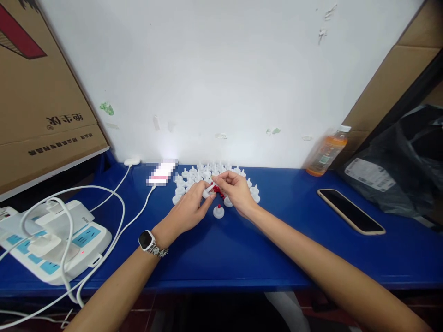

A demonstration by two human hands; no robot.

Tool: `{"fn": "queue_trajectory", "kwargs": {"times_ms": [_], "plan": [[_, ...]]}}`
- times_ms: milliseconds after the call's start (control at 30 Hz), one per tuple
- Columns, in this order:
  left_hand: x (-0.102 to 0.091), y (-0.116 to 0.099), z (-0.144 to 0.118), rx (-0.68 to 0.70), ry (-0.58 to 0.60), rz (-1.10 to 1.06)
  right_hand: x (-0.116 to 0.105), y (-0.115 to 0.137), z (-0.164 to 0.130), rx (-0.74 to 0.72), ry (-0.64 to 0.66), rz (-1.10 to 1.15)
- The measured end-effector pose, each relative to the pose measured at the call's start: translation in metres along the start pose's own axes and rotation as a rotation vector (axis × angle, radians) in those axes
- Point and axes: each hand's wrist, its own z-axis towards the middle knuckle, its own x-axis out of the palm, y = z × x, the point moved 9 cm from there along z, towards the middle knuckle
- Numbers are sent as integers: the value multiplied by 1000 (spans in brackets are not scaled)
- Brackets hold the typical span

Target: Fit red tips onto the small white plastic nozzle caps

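White cap [207, 190] is pinched in the left hand [191, 202]; the right hand [238, 192] has fingertips together by its nozzle, on what I cannot tell. Probably light, stiff, slightly slippery: grip the base. Red pieces [222, 195] lie at four o'clock

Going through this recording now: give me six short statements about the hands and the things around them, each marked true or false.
1. The left hand holds a white piece. True.
2. The right hand lies flat, far from the left. False: its fingers are bent, close beside the left hand.
3. A red-tipped piece stands nearer the person than the two hands' fingertips. True.
4. The watch is on the right wrist. False: it is on the left.
5. The bottle has a white cap. True.
6. The dark-screened phone lies left of the hands. False: it lies to their right.
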Motion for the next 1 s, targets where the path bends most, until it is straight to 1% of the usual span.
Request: {"fn": "queue_trajectory", "kwargs": {"times_ms": [133, 233, 333, 533, 600, 667, 733, 867, 933, 1000], "plan": [[-2, -2, -1, 7, -13, 20, 4, -2, -3, 35, 49, 16], [0, -1, -1, -2, 0, 38, 6, -1, -5, 47, 63, 25], [1, -1, -2, -1, 8, 36, 7, 1, -7, 31, 57, 35], [-1, -6, -3, 47, 27, -23, 11, 4, -10, -7, 63, 48], [-1, -9, -3, 56, 39, -59, 12, 6, -10, -16, 75, 35], [-3, -14, -2, 75, 26, -78, 13, 10, -9, -23, 105, 9], [-6, -18, -1, 87, -6, -53, 9, 16, -7, -26, 144, -43], [-18, -21, 3, 113, -75, 45, -14, 32, 1, -67, 193, -259], [-23, -16, 5, 99, -87, 78, -20, 31, 0, -35, 306, -415], [-26, -10, 7, 98, -97, 98, -19, 24, -8, 22, 464, -561]]}}
